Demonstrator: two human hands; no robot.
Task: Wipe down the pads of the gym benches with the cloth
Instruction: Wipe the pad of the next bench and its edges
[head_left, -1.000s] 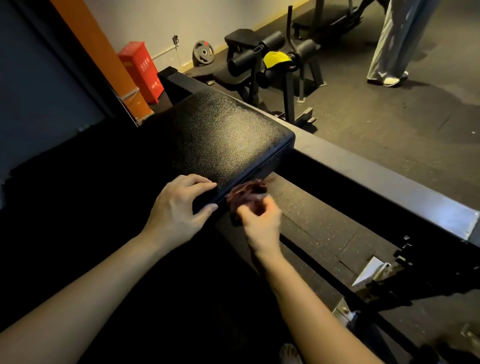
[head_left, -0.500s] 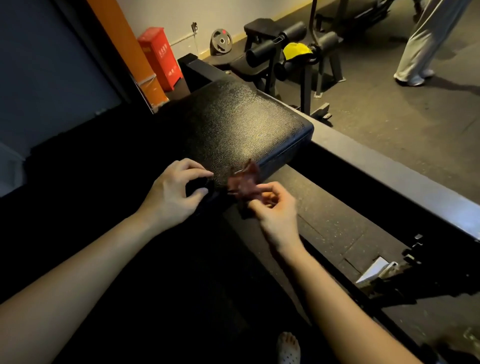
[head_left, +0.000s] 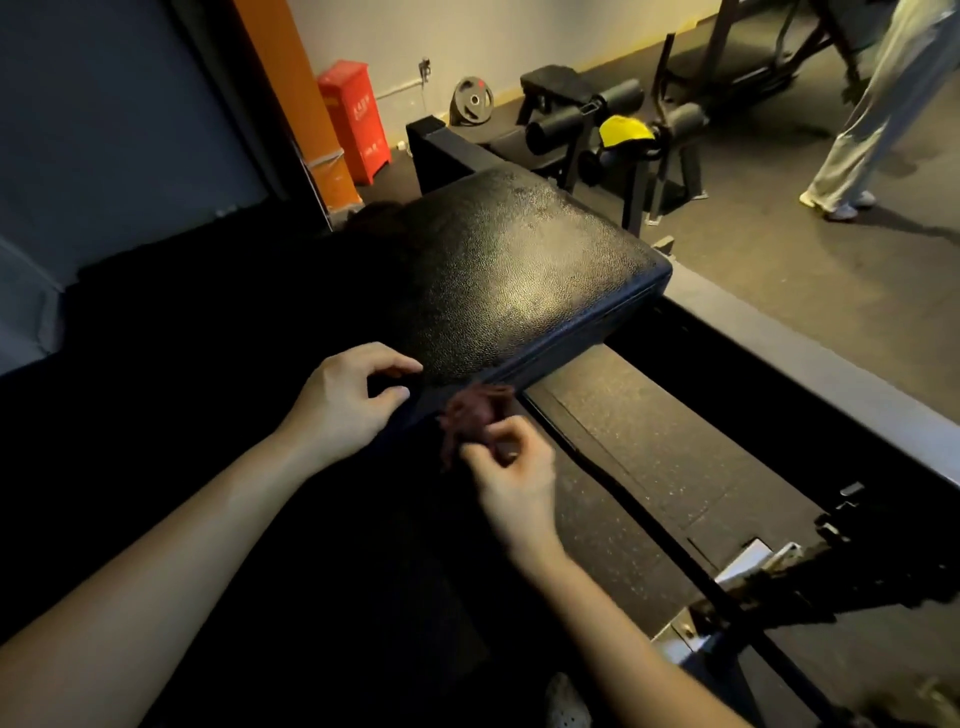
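A black textured bench pad (head_left: 519, 280) fills the middle of the view, its near edge running down to the left. My left hand (head_left: 348, 397) grips that near edge, fingers curled over the top and thumb below. Just right of it, my right hand (head_left: 511, 467) pinches a crumpled dark red cloth (head_left: 470, 415) against the pad's front side. The cloth is bunched and partly blurred.
A grey steel frame beam (head_left: 810, 364) runs diagonally on the right above a rubber floor mat (head_left: 649, 467). Behind stand a roller-pad machine (head_left: 613, 124) with a yellow cloth (head_left: 623, 132), a red box (head_left: 356, 117), an orange pillar (head_left: 296, 98) and a person's legs (head_left: 872, 114).
My right hand with the cloth has slid left along the pad's front edge toward my left hand. The left hand keeps its grip. The view has shifted slightly.
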